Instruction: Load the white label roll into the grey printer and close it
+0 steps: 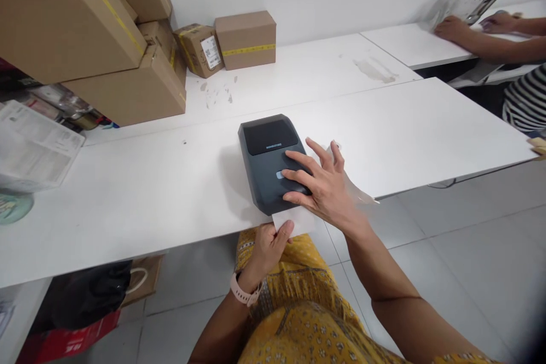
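Observation:
A dark blue-grey label printer [267,168] with a black glossy panel sits near the front edge of the white table. From its near end a white label [294,218] sticks out over the edge. My left hand [273,237] pinches that label between thumb and fingers. On top of the printer rests my right hand [322,182], fingers spread, one fingertip at the small light-blue button [280,174]. Behind the right hand lies a crumpled translucent sheet or bag [356,187], partly hidden.
Cardboard boxes [128,88] are stacked at the back left, with two smaller cartons [246,40] by the wall. A white package [36,145] stands at the left. Another person's hands [452,29] work at the far-right table. Bags [91,296] sit beneath the table.

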### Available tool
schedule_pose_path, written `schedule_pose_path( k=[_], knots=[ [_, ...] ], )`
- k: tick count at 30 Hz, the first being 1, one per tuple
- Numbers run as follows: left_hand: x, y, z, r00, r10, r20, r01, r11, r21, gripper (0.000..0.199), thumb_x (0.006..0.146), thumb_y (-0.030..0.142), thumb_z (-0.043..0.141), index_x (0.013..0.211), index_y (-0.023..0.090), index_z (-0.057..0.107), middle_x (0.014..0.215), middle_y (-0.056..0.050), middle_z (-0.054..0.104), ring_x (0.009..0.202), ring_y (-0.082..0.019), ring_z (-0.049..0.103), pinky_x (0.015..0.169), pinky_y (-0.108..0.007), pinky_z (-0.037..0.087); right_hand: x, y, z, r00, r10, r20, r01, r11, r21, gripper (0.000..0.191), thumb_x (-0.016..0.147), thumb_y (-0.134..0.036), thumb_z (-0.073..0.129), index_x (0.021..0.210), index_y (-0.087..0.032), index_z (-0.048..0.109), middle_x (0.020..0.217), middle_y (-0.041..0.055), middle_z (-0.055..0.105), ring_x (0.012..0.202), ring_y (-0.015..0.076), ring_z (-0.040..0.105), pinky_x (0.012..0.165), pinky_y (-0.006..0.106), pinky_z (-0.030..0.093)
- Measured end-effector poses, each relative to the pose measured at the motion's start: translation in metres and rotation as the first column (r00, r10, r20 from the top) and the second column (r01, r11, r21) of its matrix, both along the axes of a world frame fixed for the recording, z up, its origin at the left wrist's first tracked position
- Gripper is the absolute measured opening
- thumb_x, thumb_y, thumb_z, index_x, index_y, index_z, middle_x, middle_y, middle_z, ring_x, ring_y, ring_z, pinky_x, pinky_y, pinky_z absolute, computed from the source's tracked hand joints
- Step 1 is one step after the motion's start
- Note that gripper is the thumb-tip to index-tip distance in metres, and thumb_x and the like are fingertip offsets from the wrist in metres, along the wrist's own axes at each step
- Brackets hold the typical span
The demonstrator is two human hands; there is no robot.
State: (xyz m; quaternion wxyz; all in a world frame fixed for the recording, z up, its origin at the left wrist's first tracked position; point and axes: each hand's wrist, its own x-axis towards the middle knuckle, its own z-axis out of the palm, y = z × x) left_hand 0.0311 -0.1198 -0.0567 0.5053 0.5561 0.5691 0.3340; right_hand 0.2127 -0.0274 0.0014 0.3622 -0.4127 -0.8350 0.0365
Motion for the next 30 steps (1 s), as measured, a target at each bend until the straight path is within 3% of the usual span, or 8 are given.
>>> schedule_pose_path(
  k=[3, 5, 8, 11, 15, 19, 25, 30],
  knots=[
    [-0.006, -0.011, -0.002, 0.976, 0.219, 0.018, -0.218, 0.954, 0.205, 0.06, 0.102, 0.058, 0.044, 0.054, 0.024, 0.052, 0.052, -0.001, 0.05, 0.054, -0.017, 0.048, 0.061, -0.033, 0.041, -0.002, 0.002, 0.001, 0.999, 0.016, -0.027, -0.017, 0.999, -0.027, 0.043, 0.091, -0.072, 0.061, 0.114, -0.038, 0.073, 0.151, -0.0012, 0.065, 0.157, 0.0408, 0.038, 0.135, 0.066, 0.004],
    [-0.009, -0.013, -0.003, 0.888, 0.446, 0.115, -0.455, 0.812, 0.365, 0.053, 0.105, 0.052, 0.04, 0.063, 0.025, 0.058, 0.064, -0.003, 0.057, 0.066, -0.02, 0.057, 0.071, -0.034, 0.048, -0.003, 0.001, -0.003, 0.997, 0.005, -0.076, -0.008, 0.999, -0.043, 0.044, 0.089, -0.074, 0.063, 0.115, -0.04, 0.073, 0.154, -0.0024, 0.063, 0.157, 0.042, 0.036, 0.135, 0.066, 0.004],
    [-0.01, -0.005, -0.001, 0.804, 0.553, 0.218, -0.581, 0.653, 0.486, 0.037, 0.105, 0.048, 0.044, 0.114, 0.025, 0.071, 0.121, -0.01, 0.071, 0.122, -0.027, 0.063, 0.109, -0.042, 0.047, -0.005, -0.005, -0.013, 0.995, -0.041, -0.094, 0.037, 0.998, -0.043, 0.05, 0.091, -0.076, 0.058, 0.122, -0.04, 0.071, 0.159, -0.0002, 0.057, 0.159, 0.044, 0.032, 0.13, 0.073, 0.01],
    [-0.008, 0.007, 0.001, 0.921, 0.348, 0.175, -0.388, 0.785, 0.482, 0.06, 0.106, 0.049, 0.045, 0.162, 0.028, 0.038, 0.173, -0.01, 0.033, 0.163, -0.028, 0.026, 0.132, -0.049, 0.023, -0.008, -0.013, -0.024, 0.991, -0.085, -0.1, 0.077, 0.994, -0.081, 0.057, 0.094, -0.075, 0.052, 0.135, -0.038, 0.066, 0.169, 0.0059, 0.045, 0.158, 0.0448, 0.035, 0.124, 0.078, 0.023],
    [-0.002, 0.012, -0.001, 0.963, 0.192, 0.19, -0.261, 0.847, 0.463, 0.08, 0.104, 0.054, 0.048, 0.17, 0.03, 0.01, 0.182, -0.008, 0.004, 0.168, -0.029, 0.004, 0.136, -0.051, 0.012, -0.013, -0.018, -0.031, 0.973, -0.069, -0.22, 0.047, 0.993, -0.104, 0.053, 0.098, -0.068, 0.054, 0.139, -0.036, 0.064, 0.175, 0.0078, 0.033, 0.155, 0.0419, 0.042, 0.119, 0.071, 0.039],
    [0.002, 0.009, -0.001, 0.96, 0.203, 0.195, -0.273, 0.84, 0.469, 0.083, 0.103, 0.054, 0.052, 0.171, 0.03, 0.01, 0.182, -0.007, 0.002, 0.168, -0.03, -0.002, 0.136, -0.05, 0.008, -0.019, -0.019, -0.027, 0.946, -0.071, -0.317, 0.038, 0.993, -0.11, 0.046, 0.102, -0.062, 0.052, 0.134, -0.032, 0.068, 0.171, 0.0068, 0.04, 0.156, 0.038, 0.042, 0.121, 0.066, 0.043],
    [0.0, 0.011, -0.003, 0.941, 0.211, 0.263, -0.316, 0.822, 0.473, 0.075, 0.105, 0.058, 0.043, 0.17, 0.033, 0.016, 0.182, -0.004, 0.008, 0.168, -0.029, 0.004, 0.136, -0.05, 0.01, -0.025, -0.025, -0.009, 0.948, -0.015, -0.319, -0.017, 0.995, -0.097, 0.051, 0.104, -0.065, 0.044, 0.132, -0.03, 0.069, 0.155, 0.0069, 0.062, 0.154, 0.0325, 0.046, 0.133, 0.064, 0.026],
    [-0.004, 0.015, -0.009, 0.938, 0.211, 0.273, -0.326, 0.802, 0.5, 0.077, 0.102, 0.064, 0.045, 0.169, 0.032, 0.022, 0.181, -0.005, 0.015, 0.168, -0.031, 0.008, 0.137, -0.052, 0.011, -0.018, -0.027, -0.015, 0.833, -0.135, -0.536, -0.011, 0.966, -0.26, 0.058, 0.102, -0.068, 0.046, 0.147, -0.034, 0.058, 0.168, 0.0057, 0.046, 0.158, 0.0313, 0.04, 0.128, 0.059, 0.038]
  ],
)
